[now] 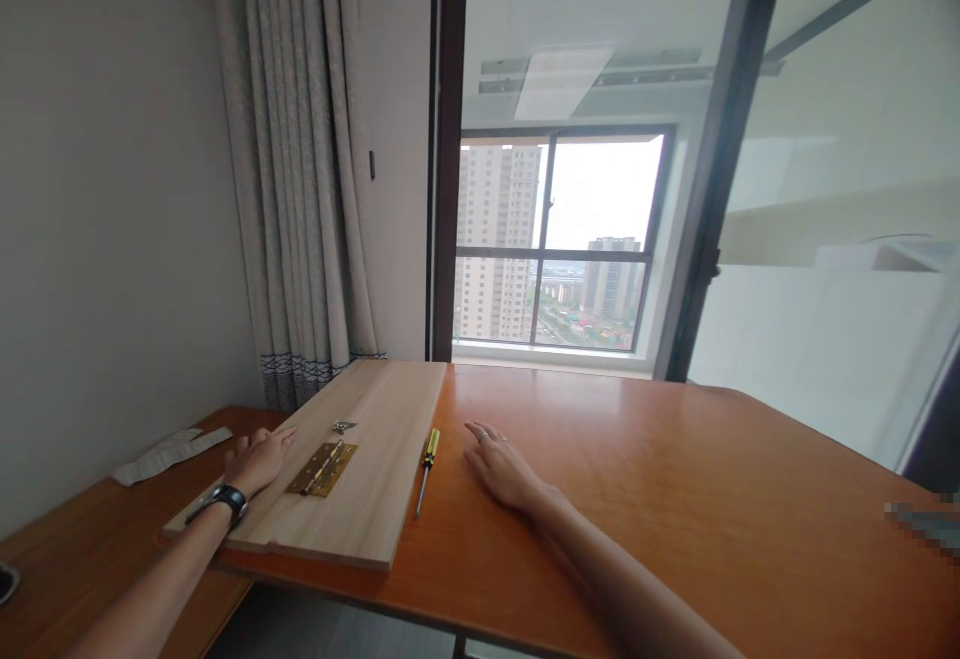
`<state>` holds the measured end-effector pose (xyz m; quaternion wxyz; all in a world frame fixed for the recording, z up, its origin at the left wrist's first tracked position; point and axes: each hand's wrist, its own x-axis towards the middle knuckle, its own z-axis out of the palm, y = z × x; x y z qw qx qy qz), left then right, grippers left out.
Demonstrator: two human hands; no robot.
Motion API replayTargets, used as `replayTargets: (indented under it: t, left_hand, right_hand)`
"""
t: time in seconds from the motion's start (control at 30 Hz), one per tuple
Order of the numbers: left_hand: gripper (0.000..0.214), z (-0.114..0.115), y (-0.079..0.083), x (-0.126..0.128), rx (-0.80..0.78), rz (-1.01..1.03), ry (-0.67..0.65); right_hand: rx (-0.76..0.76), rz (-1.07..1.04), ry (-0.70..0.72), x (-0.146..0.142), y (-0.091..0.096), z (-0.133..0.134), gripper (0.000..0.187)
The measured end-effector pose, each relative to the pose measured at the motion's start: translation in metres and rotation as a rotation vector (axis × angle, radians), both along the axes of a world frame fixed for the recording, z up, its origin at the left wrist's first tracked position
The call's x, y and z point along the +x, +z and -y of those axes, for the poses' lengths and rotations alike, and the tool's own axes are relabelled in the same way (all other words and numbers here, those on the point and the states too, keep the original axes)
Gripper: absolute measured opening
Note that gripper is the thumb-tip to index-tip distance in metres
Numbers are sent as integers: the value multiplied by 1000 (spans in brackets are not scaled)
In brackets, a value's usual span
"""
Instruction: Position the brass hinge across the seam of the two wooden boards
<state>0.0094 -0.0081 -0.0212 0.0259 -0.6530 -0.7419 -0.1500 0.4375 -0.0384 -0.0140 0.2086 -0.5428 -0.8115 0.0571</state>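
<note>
Left hand (pixel 259 461) open and empty against the wooden board (pixel 382 499); right hand (pixel 502 466) open, flat on the counter (pixel 675 499), just beside a screwdriver (pixel 427 469).

1. Left hand (pixel 257 462), black wristwatch (pixel 225 502) showing, rests at edge of pale wooden board (pixel 375 509).
2. Brass hinge (pixel 322 469) lies open on board; small metal piece (pixel 344 427) just above it.
3. Right hand (pixel 501 466) lies flat on orange counter (pixel 675 499), near yellow-handled screwdriver (pixel 426 469).
</note>
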Motion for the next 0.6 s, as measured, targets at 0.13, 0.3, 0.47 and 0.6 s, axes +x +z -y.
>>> replayTargets:
  t: [0.13,0.3,0.47,0.6]
  left_hand:
    - [56,4,4,7,-17,1,84]
    - [51,6,5,12,-21,18,127]
    - [50,9,5,18,-18,44,129]
    - [48,15,8,28,-11,67,127]
  right_hand:
    - [0,-11,116,-47,0,-10,59]
    - [15,0,193,-82,-9,-16,58]
    - [64,19,255,-83,-11,-18,45]
    - [94,42,281,-75,-8,-16,40]
